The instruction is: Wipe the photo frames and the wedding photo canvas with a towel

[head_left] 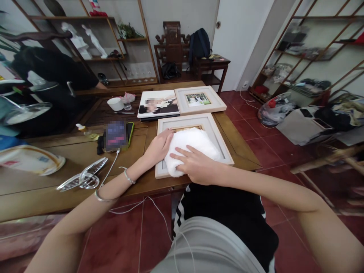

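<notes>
A fluffy white cloth (196,142) lies bunched over the glass of a pale wooden picture frame (224,146), hiding most of the picture inside. My right hand (196,163) rests on the cloth with fingers spread over it, and its thumb side sinks into a fold, gripping the fabric. At the frame's left side, my left hand (159,146) lies with its fingers stretched out, touching the frame and the cloth's edge. Behind this frame are a second pale frame (222,104) with a photo and a white-edged photo panel (145,98) on a dark stack.
On the wooden table (136,140), left of the frame, are a green-cased phone (131,133) on a white cable, a clear hair claw (85,176), a dropper bottle (85,131) and a white bowl (115,103). A person in black (54,68) is at the far left.
</notes>
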The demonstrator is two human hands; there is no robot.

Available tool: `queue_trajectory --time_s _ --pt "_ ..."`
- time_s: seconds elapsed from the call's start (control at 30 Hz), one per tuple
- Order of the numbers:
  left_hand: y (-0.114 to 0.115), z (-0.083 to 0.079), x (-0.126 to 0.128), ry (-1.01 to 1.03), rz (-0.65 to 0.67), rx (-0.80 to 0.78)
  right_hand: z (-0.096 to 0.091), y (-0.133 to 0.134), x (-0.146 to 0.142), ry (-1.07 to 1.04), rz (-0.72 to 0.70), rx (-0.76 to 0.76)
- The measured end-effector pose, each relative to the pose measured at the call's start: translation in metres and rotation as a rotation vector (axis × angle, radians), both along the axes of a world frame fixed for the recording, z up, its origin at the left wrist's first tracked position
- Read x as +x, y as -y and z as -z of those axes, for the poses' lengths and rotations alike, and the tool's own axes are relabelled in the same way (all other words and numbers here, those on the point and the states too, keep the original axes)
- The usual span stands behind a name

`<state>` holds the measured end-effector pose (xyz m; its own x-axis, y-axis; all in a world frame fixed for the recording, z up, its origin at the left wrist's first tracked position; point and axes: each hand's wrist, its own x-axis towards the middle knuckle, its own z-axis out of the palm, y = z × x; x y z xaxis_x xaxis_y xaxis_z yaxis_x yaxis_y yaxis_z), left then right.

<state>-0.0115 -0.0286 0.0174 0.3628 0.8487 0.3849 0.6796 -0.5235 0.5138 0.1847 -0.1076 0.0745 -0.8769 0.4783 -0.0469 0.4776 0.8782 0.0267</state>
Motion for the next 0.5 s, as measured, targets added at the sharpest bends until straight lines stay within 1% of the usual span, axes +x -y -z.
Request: queue_trajectory --time_s 0.1,0.2,0.27,0.33,0.4,0.43,0.5 --pt "-0.002 0.003 -0.001 -0.046 0.006 -0.010 0.001 0.002 0.022 -0.008 0.065 0.012" --pt "-0.003 0.005 -0.002 -0.094 -0.004 -0.013 0.001 0.010 0.054 0.009 0.159 0.025" --pt "-0.004 0.006 -0.002 -0.112 -0.005 -0.012 -0.001 0.015 0.076 0.011 0.226 0.045" --pt "-0.005 0.007 -0.002 -0.124 -0.003 -0.015 -0.005 0.018 0.096 -0.012 0.264 0.060" --pt "-0.007 0.007 -0.002 -0.139 -0.002 -0.020 -0.011 0.014 0.110 -0.071 0.308 0.043" --pt "-0.007 0.007 -0.003 -0.146 0.002 -0.021 -0.014 0.010 0.116 -0.119 0.354 0.021" --pt "-0.008 0.006 -0.003 -0.166 0.014 -0.027 -0.017 -0.008 0.121 -0.295 0.513 -0.012"
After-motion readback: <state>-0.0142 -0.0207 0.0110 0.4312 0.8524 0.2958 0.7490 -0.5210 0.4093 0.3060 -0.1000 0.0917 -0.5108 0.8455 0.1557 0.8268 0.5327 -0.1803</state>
